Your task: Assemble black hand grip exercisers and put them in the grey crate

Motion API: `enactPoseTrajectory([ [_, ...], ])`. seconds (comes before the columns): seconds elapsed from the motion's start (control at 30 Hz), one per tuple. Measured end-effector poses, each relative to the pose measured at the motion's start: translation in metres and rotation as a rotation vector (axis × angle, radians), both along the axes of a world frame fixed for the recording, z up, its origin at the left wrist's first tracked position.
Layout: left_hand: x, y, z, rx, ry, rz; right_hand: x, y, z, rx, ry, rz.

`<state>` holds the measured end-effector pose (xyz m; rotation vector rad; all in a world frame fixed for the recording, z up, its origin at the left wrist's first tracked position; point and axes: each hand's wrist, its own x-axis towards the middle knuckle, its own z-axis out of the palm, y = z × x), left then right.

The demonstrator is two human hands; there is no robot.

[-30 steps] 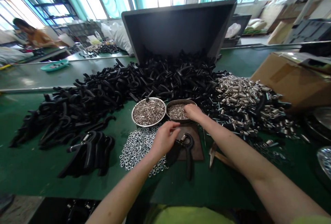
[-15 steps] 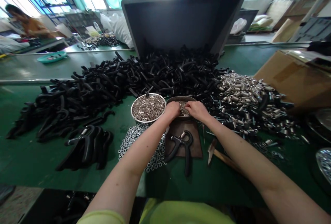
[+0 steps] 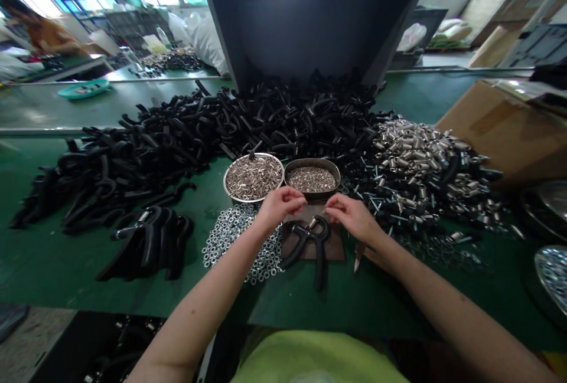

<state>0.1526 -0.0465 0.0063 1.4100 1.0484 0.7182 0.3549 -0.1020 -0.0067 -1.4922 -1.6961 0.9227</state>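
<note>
Left hand (image 3: 282, 205) and right hand (image 3: 352, 215) sit at centre frame, thumbs drawn near fingertips (cannot tell whether either pinches a small part), near the black spring tool (image 3: 319, 256) lying partly on the brown pad (image 3: 335, 247), lower centre. Judged risk: a loose pinch could lose any tiny piece among the nuts (image 3: 239, 241), left of centre. Versus half a second earlier, both hands are clear of the oval tin (image 3: 310, 195).
</note>
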Motion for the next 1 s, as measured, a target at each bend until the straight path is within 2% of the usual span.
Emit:
enactPoseTrajectory([
  [0.07, -0.015, -0.022, -0.005, -0.154, -0.123, 0.033, -0.002, -0.003, -0.007, 0.022, -0.069, 0.029],
  [0.13, -0.027, -0.040, -0.011, -0.248, -0.160, 0.058, -0.004, -0.001, -0.011, 0.054, -0.115, 0.035],
  [0.27, -0.042, -0.063, -0.025, -0.322, -0.203, 0.108, -0.009, 0.008, -0.012, 0.061, -0.176, 0.068],
  [0.43, -0.048, -0.073, -0.032, -0.329, -0.196, 0.151, -0.013, 0.014, -0.007, 0.025, -0.325, 0.099],
  [0.63, -0.041, -0.070, -0.026, -0.295, -0.151, 0.137, -0.018, 0.022, 0.000, -0.037, -0.425, 0.108],
  [0.73, -0.033, -0.067, -0.022, -0.194, -0.054, 0.111, -0.021, 0.028, 0.006, -0.089, -0.478, 0.122],
  [0.9, -0.012, -0.060, -0.020, 0.333, 0.217, 0.031, -0.025, 0.029, 0.015, -0.135, -0.550, 0.119],
  [1.0, 0.000, -0.057, -0.025, 0.469, 0.348, -0.027, -0.027, 0.025, 0.016, -0.115, -0.592, 0.091],
])
